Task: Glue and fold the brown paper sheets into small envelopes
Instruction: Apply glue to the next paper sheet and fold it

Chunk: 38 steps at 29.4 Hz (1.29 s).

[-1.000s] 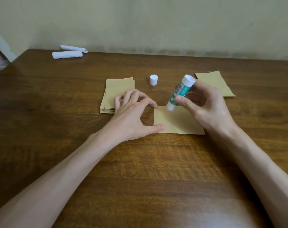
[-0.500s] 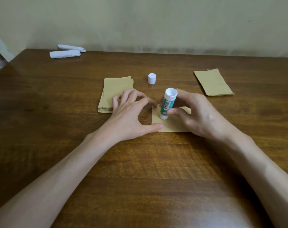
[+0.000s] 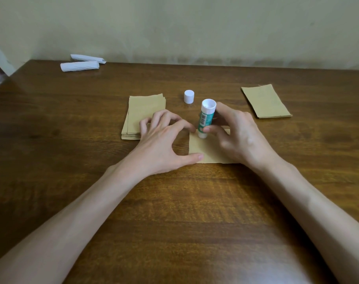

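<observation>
- Brown paper sheet (image 3: 212, 151), rectangular, lying flat on the table at centre frame; its right part is hidden beneath the right hand.
- White-and-green cylindrical glue stick (image 3: 205, 122), uncapped, nearly upright, its lower end touching the sheet's upper left area and its hollow white base facing up.
- Right hand (image 3: 241, 137), right of centre: thumb and fingers curled round the glue stick, gripping its barrel.
- Left hand (image 3: 161, 143), left of centre: fingers arched and spread wide, thumb tip pressing the sheet's lower left corner, index fingertip at its upper left corner; the other fingertips rest on the neighbouring stack.
- Stack of brown paper sheets (image 3: 142, 110), just left of the single sheet, edges slightly fanned.
- Small white ribbed plastic cap (image 3: 189, 96), standing on the table above the glue stick, apart from it.
- Flat pile of brown paper pieces (image 3: 266, 101), upper right, well apart from the hands; whether they are folded cannot be told.
- Two white paper rolls (image 3: 80, 65), upper left, near the table's far edge.
- Dark brown wooden table (image 3: 174, 222), bearing everything; pale wall (image 3: 195, 27) behind.
</observation>
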Tool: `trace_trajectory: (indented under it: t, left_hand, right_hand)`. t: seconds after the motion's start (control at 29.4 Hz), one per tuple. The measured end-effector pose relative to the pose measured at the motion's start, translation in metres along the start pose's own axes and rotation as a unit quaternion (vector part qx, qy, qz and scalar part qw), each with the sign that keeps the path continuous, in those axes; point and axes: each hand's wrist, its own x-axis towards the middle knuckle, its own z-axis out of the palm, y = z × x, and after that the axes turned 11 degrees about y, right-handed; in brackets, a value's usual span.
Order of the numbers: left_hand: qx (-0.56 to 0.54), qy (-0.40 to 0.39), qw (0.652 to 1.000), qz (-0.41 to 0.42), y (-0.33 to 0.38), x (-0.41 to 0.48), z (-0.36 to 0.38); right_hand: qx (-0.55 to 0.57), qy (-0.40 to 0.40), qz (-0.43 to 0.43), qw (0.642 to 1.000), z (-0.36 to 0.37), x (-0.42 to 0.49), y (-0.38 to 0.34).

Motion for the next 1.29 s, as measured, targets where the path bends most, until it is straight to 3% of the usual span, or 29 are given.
trace_trajectory:
  t: [0.31, 0.58, 0.99, 1.29]
  left_hand:
    - [0.004, -0.001, 1.0, 0.002, 0.0, 0.001, 0.0]
    - [0.013, 0.007, 1.0, -0.002, -0.003, 0.001, -0.002]
    - [0.006, 0.005, 1.0, -0.015, -0.002, 0.003, -0.003]
    - [0.011, 0.0, 1.0, -0.011, -0.002, 0.002, -0.002]
  right_hand:
    - [-0.005, 0.053, 0.008, 0.999, 0.008, 0.003, 0.001]
    - [0.122, 0.1, 0.05, 0.986, -0.013, -0.008, 0.004]
    - [0.043, -0.061, -0.002, 0.997, -0.018, -0.015, -0.004]
    - [-0.005, -0.008, 0.015, 1.0, -0.013, -0.013, -0.007]
